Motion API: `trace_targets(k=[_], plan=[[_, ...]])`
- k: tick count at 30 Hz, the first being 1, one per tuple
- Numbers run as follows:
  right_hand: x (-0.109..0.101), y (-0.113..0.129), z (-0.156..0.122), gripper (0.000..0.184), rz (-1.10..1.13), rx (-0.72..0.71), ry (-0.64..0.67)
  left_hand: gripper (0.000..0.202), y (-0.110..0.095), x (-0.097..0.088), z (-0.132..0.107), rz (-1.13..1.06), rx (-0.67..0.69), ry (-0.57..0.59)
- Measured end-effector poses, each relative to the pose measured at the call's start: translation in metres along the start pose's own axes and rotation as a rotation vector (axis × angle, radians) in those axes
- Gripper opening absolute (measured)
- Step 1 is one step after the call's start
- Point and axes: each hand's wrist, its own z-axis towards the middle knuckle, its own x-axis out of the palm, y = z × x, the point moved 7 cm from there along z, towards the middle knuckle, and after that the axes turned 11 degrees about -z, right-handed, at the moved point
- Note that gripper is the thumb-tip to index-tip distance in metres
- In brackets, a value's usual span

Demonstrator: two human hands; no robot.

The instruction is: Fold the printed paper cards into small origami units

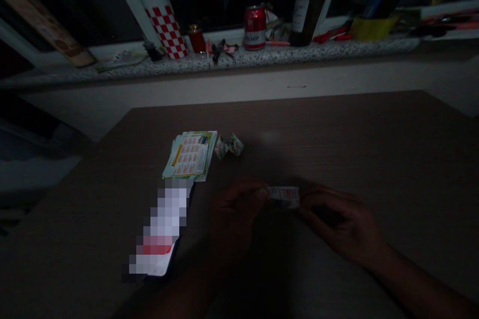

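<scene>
Between my two hands is a small folded piece of printed paper (284, 196), with pale, reddish and dark print on it. My left hand (239, 209) pinches its left end between thumb and fingers. At the other end, the fingertips of my right hand (342, 219) are closed on the right edge. A stack of printed paper sheets (190, 156) lies to the upper left of my hands, its top one bearing rows of orange print. Two small folded paper pieces (229, 145) rest just right of the stack. The light is dim, so the fold's details are hard to see.
A phone (164, 229) with a lit, blurred screen lies left of my left hand on the wooden table (355, 134). Behind, the granite windowsill (277, 55) carries a red can (255, 28), a checkered bottle (168, 30), a dark bottle (303, 15) and a yellow container (374, 27).
</scene>
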Motion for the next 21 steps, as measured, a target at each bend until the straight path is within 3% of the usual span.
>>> trace_targets(k=[4,10,21], plan=[[-0.005,0.000,0.001,0.018,0.039,0.012,-0.069,0.007,-0.001,0.005,-0.001,0.032,0.013,0.031],[-0.015,0.012,0.001,0.028,0.108,-0.076,-0.148,0.005,-0.001,0.017,-0.003,0.074,0.048,0.172],[-0.024,0.014,-0.002,0.025,0.131,-0.068,-0.229,0.005,-0.008,0.026,-0.005,0.173,0.159,0.278]])
